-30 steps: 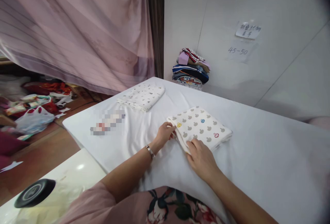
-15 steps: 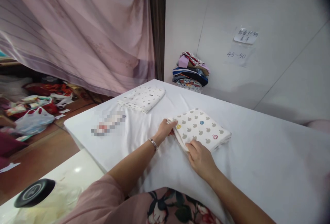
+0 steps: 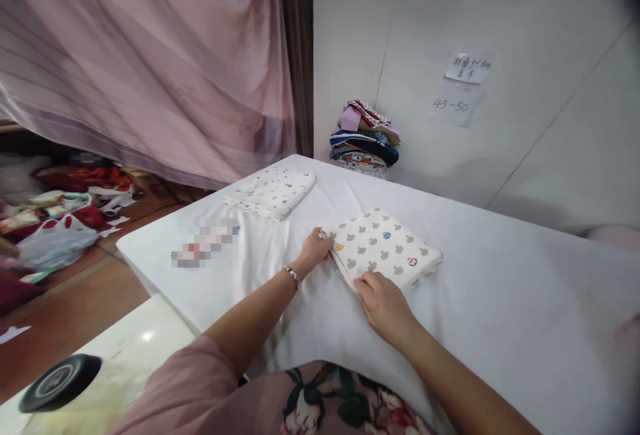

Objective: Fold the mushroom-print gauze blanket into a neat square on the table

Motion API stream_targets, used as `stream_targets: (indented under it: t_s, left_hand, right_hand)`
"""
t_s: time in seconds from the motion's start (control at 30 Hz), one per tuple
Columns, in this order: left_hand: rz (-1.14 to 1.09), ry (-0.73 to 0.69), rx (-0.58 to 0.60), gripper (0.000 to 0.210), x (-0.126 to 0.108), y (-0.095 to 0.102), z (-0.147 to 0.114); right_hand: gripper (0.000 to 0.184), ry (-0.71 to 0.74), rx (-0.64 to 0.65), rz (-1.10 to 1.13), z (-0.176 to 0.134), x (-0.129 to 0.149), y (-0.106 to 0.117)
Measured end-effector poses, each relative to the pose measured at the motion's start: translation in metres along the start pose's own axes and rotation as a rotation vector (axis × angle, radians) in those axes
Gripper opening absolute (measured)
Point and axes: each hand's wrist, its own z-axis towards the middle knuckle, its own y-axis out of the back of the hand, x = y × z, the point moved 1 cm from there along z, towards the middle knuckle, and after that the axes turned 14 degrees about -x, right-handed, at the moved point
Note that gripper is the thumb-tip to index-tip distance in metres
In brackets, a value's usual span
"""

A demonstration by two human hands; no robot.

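A folded white cloth (image 3: 385, 248) printed with grey, yellow, blue and red mushroom shapes lies on the white-covered table (image 3: 525, 328) in front of me. My left hand (image 3: 315, 248) pinches its left corner, the fingertips partly hidden under the edge. At the near edge, my right hand (image 3: 383, 301) grips the cloth's front corner, thumb and fingers closed on it. A second folded white cloth (image 3: 275, 191) with small dark prints rests farther back on the left, apart from both hands.
A blurred-out item (image 3: 205, 243) lies on the table's left side. Folded clothes (image 3: 365, 138) are stacked by the wall at the back. A black round lid (image 3: 60, 381) sits at the lower left. Plastic bags (image 3: 57, 245) are on the floor beyond a pink curtain (image 3: 200, 55).
The view has shifted slightly, so everything appears a little farther left. Both hands keep the same hold on the mushroom-print cloth.
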Motion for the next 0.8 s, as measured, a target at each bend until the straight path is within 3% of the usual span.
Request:
stream_targets:
  t_s: [0.13, 0.27, 0.37, 0.43, 0.53, 0.67, 0.8]
  left_hand:
    - [0.163, -0.118, -0.065, 0.054, -0.002, 0.004, -0.004]
    - [0.498, -0.431, -0.201, 0.058, -0.012, 0.011, -0.011]
    - [0.578, -0.711, -0.288, 0.046, -0.024, 0.015, -0.013]
    - [0.559, -0.903, -0.292, 0.039, -0.032, 0.014, -0.014]
    - [0.493, -1.081, -0.188, 0.036, -0.034, 0.005, -0.016]
    - [0.511, -1.052, -0.021, 0.037, -0.014, -0.014, -0.012]
    - [0.535, -1.004, 0.011, 0.038, 0.004, -0.023, -0.004]
  right_hand:
    - [0.022, 0.005, 0.014, -0.024, -0.001, 0.001, -0.002]
    - [0.021, 0.013, -0.009, -0.033, -0.001, 0.001, -0.004]
    - [0.021, 0.014, -0.019, -0.048, 0.000, 0.002, -0.006]
    - [0.022, 0.013, -0.022, -0.057, 0.000, 0.004, -0.006]
    - [0.020, 0.007, -0.040, -0.074, 0.001, 0.007, -0.005]
    - [0.015, 0.024, -0.034, -0.131, 0.001, 0.009, -0.006]
    - [0.014, 0.045, -0.032, -0.151, 0.002, 0.009, -0.008]
